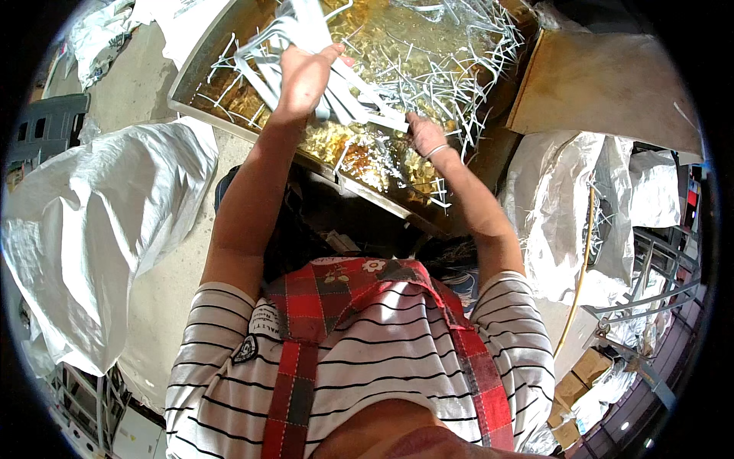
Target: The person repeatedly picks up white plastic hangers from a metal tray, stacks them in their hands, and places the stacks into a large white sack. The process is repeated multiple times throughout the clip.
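Note:
Over a metal tray (222, 120), my left hand (304, 78) is closed around a bundle of long white plastic strips (264, 47). The bundle's upper end is smeared by motion. To its right, my right hand (427, 135), with a pale band at the wrist, has its fingers closed at the lower right end of a white piece. Whether a small tool is also in those fingers I cannot make out. Thin white plastic offcuts (478, 84) lie scattered in the tray, thickest along its right side. Yellowish, glossy material (367, 164) covers the tray's bottom, perhaps under liquid.
A brown board (604, 92) stands right of the tray. White woven sacks sit on both sides, one large sack (115, 229) at left and another (547, 206) at right. A yellow hose or cord (579, 287) runs down the right. Cardboard boxes (572, 390) lie lower right.

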A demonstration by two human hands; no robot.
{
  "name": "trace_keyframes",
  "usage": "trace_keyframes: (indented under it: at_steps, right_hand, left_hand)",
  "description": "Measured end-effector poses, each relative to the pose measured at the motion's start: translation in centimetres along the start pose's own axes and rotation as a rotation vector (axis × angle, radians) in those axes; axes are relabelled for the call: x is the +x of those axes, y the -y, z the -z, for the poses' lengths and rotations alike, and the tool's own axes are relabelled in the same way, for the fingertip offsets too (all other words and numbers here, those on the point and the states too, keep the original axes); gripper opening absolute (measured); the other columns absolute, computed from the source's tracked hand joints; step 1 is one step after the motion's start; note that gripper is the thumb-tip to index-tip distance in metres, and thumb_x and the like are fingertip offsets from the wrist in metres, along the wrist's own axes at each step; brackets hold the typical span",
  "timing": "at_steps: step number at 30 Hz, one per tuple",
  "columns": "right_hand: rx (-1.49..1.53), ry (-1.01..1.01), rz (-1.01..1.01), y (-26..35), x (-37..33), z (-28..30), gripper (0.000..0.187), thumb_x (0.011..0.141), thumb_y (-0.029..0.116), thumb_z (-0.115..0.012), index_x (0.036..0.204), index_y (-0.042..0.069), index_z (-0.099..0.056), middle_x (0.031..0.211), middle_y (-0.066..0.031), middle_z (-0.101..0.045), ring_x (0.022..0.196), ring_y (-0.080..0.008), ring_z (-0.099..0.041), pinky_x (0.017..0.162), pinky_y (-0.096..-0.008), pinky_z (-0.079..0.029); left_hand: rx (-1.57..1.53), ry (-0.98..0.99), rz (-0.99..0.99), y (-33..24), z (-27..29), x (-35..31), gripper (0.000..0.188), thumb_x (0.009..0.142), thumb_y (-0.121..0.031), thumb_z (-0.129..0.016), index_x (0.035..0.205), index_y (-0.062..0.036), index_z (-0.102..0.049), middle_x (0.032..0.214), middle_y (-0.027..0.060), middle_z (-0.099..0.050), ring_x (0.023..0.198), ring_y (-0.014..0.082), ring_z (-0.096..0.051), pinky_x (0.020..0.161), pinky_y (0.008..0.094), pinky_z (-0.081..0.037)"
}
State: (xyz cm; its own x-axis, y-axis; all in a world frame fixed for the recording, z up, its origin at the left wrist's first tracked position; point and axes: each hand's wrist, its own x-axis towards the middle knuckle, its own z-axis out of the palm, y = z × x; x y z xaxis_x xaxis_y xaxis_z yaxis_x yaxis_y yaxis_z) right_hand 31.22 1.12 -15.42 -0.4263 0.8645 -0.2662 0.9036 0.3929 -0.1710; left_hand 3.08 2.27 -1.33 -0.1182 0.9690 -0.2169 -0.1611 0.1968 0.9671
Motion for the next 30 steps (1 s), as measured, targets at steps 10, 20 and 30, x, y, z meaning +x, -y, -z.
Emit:
trace_keyframes:
  at_steps: [10, 20, 30]
  right_hand:
    - [-0.248, -0.466, 0.626, 6.3, -0.8, 17.9, 0.018, 0.07, 0.013, -0.058, 0.083, 0.008, -0.046, 0.07, -0.0065, -0.054, 0.068, -0.0228, -0.057, 0.061, -0.0339, -0.045]
    - [0.055, -0.673, 0.35, 7.3, 0.6, 22.6, 0.051, 0.067, 0.017, -0.071, 0.109, 0.001, -0.047, 0.109, -0.019, -0.049, 0.106, -0.0292, -0.048, 0.094, -0.0356, -0.039]
    - [0.628, 0.016, -0.218, 2.4, -0.5, 4.1, 0.103, 0.059, 0.038, -0.076, 0.135, -0.006, -0.021, 0.131, -0.0293, -0.036, 0.123, -0.0353, -0.037, 0.103, -0.0355, -0.032]
  left_hand:
    - [0.531, 0.53, -0.001, -0.2, -4.4, -1.7, 0.026, 0.078, -0.011, -0.064, 0.1, 0.0023, -0.059, 0.083, 0.0089, -0.063, 0.075, 0.0132, -0.058, 0.069, 0.0282, -0.048]
    - [-0.136, 0.446, 0.062, -0.1, -3.0, -2.5, 0.022, 0.07, -0.003, -0.07, 0.091, 0.0, -0.064, 0.083, 0.0075, -0.064, 0.073, 0.0145, -0.061, 0.063, 0.0251, -0.05]
    - [-0.435, 0.38, 0.182, -1.8, -0.4, -1.7, 0.025, 0.079, -0.008, -0.061, 0.1, 0.0068, -0.058, 0.087, 0.0131, -0.064, 0.073, 0.0199, -0.065, 0.065, 0.0316, -0.055]
